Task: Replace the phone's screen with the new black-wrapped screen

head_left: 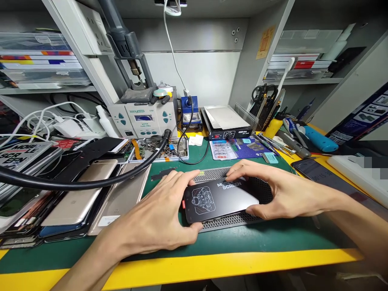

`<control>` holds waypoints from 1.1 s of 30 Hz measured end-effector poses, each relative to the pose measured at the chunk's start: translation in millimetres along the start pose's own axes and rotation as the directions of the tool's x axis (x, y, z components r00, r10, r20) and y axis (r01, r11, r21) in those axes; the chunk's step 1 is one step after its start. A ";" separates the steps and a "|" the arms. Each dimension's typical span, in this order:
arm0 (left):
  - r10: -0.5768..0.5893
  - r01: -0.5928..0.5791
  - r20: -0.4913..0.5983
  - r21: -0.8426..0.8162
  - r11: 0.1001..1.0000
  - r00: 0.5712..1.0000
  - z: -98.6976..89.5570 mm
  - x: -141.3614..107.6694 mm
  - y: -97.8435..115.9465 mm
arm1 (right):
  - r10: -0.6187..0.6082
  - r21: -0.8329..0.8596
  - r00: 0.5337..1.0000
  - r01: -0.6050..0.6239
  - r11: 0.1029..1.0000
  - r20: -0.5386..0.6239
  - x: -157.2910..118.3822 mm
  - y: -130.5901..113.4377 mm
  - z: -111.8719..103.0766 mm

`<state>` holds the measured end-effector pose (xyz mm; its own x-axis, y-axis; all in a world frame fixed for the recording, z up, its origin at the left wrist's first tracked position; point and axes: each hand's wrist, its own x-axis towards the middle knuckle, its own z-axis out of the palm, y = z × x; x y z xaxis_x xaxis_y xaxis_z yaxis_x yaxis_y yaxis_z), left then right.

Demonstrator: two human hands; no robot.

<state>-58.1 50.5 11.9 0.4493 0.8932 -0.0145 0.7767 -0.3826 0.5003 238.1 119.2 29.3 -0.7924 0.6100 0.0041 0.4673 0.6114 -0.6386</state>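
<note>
Clamping the black panel (222, 199) with your left fingers (190, 177) and right fingers (257, 210), tbh you'd best press gently, evenly

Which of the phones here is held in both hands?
The black phone printed with MOBILE SCREEN and a line drawing, between the left hand and right hand; the other phones lie to either side, in neither hand.

The phone (224, 200) is over a pad (235, 219), perhaps touching it, with stacked phones (80, 196) left and tools (321, 138) behind right.
</note>
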 end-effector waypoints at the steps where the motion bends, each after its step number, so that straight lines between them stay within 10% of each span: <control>1: 0.002 -0.002 0.001 -0.005 1.000 1.000 0.3 0.1 -0.4 | 0.006 0.000 1.000 -0.006 1.000 0.005 0.3 0.4 -0.2; 33: -0.048 0.047 -0.102 -0.014 0.999 0.994 1.2 -18.5 -10.2 | 0.017 -0.097 0.999 -0.020 0.995 -0.027 0.2 -3.5 -0.9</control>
<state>-73.8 37.6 6.0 0.3641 0.9300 0.0502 0.7906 -0.3371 0.5112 236.6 117.7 32.2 -0.7732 0.6340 0.0139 0.5190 0.6452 -0.5607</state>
